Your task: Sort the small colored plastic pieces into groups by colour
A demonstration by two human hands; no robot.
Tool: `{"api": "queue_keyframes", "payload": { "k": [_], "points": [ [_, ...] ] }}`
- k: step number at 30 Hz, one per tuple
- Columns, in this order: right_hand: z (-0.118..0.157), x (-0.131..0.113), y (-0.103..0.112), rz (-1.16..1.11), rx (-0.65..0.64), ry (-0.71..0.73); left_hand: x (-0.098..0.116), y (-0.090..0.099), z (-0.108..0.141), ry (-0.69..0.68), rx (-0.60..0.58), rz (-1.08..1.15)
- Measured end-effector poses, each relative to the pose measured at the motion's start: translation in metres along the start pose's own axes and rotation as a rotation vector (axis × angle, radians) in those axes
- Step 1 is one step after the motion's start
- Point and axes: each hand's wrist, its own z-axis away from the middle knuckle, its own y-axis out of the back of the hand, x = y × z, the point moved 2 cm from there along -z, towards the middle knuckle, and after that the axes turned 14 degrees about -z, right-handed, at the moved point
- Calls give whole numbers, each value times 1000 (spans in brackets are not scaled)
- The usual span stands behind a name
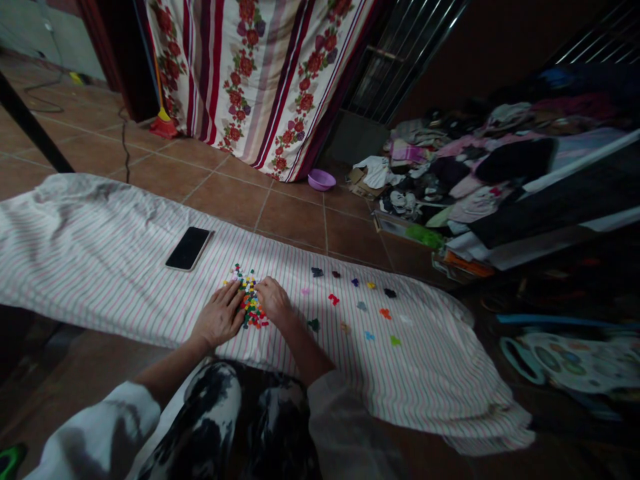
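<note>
A mixed heap of tiny coloured pieces (pixel 253 308) lies on the striped cloth in front of me. Flat at the heap's left edge rests my left hand (pixel 218 315), its fingers stretched out and touching the pieces. My right hand (pixel 273 299) is at the heap's right side with its fingers curled down; whatever the fingertips pinch is hidden or too small to name. Farther right sit several small single-colour clusters, among them a red cluster (pixel 333 300), an orange cluster (pixel 385 313), a dark green cluster (pixel 313 325) and a light green cluster (pixel 395 341).
A smartphone (pixel 189 249) lies left of the heap on the striped cloth (pixel 125 267). Beyond the cloth is a tiled floor with a purple basin (pixel 321 179) and a floral curtain (pixel 240 80). Clothes (pixel 450 160) are piled at the right, near a light-blue framed item (pixel 565 360).
</note>
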Motion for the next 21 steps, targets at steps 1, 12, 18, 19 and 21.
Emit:
{"api": "queue_keyframes", "payload": {
  "k": [1,12,18,19,21],
  "points": [
    [-1,0,0,-3,-3,0,0,0,0,0,-2,-4],
    [-7,2,4,-103,45,58,0,1,-2,10,-13,20],
    [-5,6,2,-245,118,31,0,2,-1,-3,-19,2],
    [-5,7,0,-280,130,23,0,2,-1,-3,-18,-1],
    [-4,9,-3,-346,148,7,-1,1,-1,-3,-13,-7]
  ]
}}
